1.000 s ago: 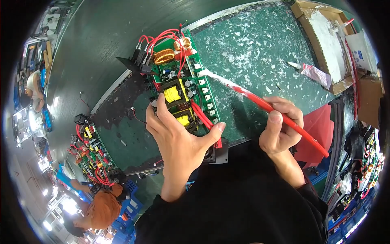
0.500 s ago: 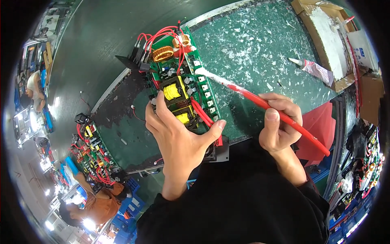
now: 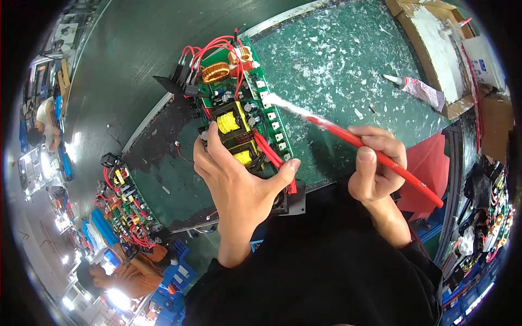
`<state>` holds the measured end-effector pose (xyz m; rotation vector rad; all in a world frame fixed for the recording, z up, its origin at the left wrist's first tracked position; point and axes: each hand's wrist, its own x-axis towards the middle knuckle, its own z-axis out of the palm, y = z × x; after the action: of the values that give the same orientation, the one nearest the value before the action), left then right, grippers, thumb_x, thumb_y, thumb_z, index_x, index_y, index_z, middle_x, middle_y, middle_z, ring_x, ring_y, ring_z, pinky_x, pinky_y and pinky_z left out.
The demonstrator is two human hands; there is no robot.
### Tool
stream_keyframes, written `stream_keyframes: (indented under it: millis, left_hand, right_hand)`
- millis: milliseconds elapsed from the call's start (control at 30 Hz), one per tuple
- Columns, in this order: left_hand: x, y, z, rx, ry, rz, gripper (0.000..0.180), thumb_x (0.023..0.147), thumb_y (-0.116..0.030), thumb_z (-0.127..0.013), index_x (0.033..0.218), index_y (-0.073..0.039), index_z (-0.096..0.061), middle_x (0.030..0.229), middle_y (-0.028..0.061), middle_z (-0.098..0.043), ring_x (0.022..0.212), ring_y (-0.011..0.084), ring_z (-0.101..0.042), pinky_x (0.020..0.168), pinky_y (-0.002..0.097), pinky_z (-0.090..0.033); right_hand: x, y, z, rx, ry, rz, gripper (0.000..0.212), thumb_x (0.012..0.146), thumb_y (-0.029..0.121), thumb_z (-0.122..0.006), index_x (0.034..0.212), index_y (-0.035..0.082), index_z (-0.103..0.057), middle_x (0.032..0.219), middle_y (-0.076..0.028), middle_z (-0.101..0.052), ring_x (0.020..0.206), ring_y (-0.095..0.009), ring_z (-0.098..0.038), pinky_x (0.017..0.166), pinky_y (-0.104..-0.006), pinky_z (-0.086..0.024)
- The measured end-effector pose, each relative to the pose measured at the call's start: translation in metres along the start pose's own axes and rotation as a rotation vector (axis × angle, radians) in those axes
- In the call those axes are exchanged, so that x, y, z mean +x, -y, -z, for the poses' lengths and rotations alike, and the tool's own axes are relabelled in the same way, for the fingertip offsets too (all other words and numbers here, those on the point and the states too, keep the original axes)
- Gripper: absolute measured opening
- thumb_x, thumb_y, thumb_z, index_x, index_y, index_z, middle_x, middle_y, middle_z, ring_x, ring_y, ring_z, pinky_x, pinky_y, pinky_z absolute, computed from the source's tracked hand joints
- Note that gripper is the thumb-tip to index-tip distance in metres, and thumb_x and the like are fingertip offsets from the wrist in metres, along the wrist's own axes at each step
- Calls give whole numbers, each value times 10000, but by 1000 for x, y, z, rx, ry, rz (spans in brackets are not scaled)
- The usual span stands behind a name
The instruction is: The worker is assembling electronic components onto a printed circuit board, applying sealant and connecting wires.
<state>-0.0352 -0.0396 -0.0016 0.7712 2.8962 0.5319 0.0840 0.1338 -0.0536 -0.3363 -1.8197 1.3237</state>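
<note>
A green circuit board [image 3: 277, 117] carries copper coils, yellow-wound transformers and red wires, and a row of small white-coated parts along its right edge. Across its lower part my left hand [image 3: 234, 176] is spread, fingers on the transformers and thumb by the thick red wires, holding the board in place. Between the thumb and fingers of my right hand [image 3: 378, 163] is a red stick [image 3: 353, 138], slanting up to the left. Its far end is coated in white paste and rests at the row of white parts, near the upper middle of that edge.
A white-nozzled tube [image 3: 421, 91] lies at the right, beside a cardboard tray [image 3: 405, 13] smeared with white paste. White flecks cover the green bench [image 3: 337, 60]. More circuit boards [image 3: 128, 201] stand at the left. Two people work farther left, one in an orange shirt [image 3: 138, 277].
The stick's pasted tip has moved slightly down along the row of white parts. The board has shifted a little to the left. My left hand keeps its hold.
</note>
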Motion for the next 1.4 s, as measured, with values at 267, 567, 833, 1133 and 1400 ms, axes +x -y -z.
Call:
stream_keyframes:
  millis: [267, 567, 833, 1133, 1400]
  left_hand:
    - [-1, 1, -1, 0, -4, -5, 1238, 632, -567, -889, 1474, 67, -241, 1359, 360, -308, 1278, 492, -316, 1066, 597, -308]
    - [0, -1, 0, -11, -12, -27, 1219, 647, -561, -881, 1469, 79, -249, 1360, 348, -325, 1279, 479, -322, 1067, 593, -306]
    - [-1, -2, 0, -1, -18, -27, 1205, 660, -553, -882, 1461, 97, -258, 1375, 343, -331, 1286, 471, -318, 1071, 584, -304]
    - [-3, 1, -1, -28, -41, -41, 1121, 713, -514, -859, 1487, 41, -267, 1371, 312, -361, 1312, 459, -340, 1107, 570, -289]
    - [-3, 1, -2, -27, -63, -84, 1093, 727, -509, -854, 1482, 39, -285, 1360, 302, -382, 1298, 450, -352, 1100, 565, -298]
  right_hand:
    - [-2, -1, 0, -17, 31, 36, 192, 999, 130, -590, 1019, -54, -538, 962, -294, -672, 825, -273, -689, 742, -327, -548]
    - [-4, -10, 0, 109, -71, 53, 141, 966, 48, -631, 1032, -54, -559, 960, -283, -690, 806, -252, -697, 697, -300, -546]
    - [4, -5, 12, 115, -76, -13, 119, 956, 80, -567, 991, -34, -575, 883, -224, -681, 732, -225, -650, 662, -329, -535]
    - [-3, 19, 32, 148, -62, -362, 144, 948, 49, -671, 1043, -27, -595, 965, -169, -661, 754, -208, -658, 705, -315, -548]
    - [-26, 10, 4, 292, -52, -258, 164, 977, 74, -597, 1092, -7, -515, 835, -180, -659, 650, -224, -669, 608, -339, -600]
